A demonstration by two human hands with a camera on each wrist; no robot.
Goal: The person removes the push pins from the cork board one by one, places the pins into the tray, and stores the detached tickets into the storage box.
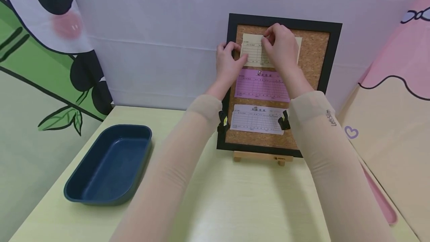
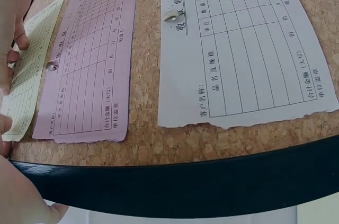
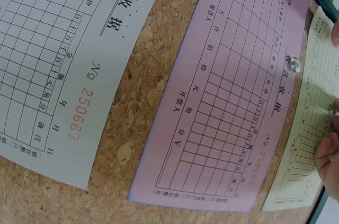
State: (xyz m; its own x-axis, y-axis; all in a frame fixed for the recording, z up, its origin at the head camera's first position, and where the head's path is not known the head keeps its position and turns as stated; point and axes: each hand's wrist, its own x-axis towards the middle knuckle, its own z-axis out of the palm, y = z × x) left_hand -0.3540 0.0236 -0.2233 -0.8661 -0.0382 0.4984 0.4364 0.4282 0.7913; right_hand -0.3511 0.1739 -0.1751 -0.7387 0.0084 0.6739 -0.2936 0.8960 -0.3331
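A framed cork board [image 1: 314,51] leans upright on the table, bearing three printed receipt slips. My left hand [image 1: 229,64] grips the board's left edge by the top slip, its thumb on the yellow receipt slip [image 1: 253,53]. At that slip's upper edge, the thumb and fingertips of my right hand [image 1: 283,49] pinch a tiny thing, apparently a push pin, mostly hidden by the fingers. Below hang a pink receipt slip [image 1: 258,85] and a white receipt slip [image 1: 255,120]. Clear push pins fix both: one pin [image 3: 295,65] on the pink slip, another pin [image 2: 171,16] on the white.
The board stands on a small wooden easel [image 1: 262,156]. A dark blue tray [image 1: 112,197] sits on the table [image 1: 231,204] to the left. Behind hangs a printed cloth [image 1: 151,29]. Part of a pink object [image 1: 381,197] shows beyond my right sleeve.
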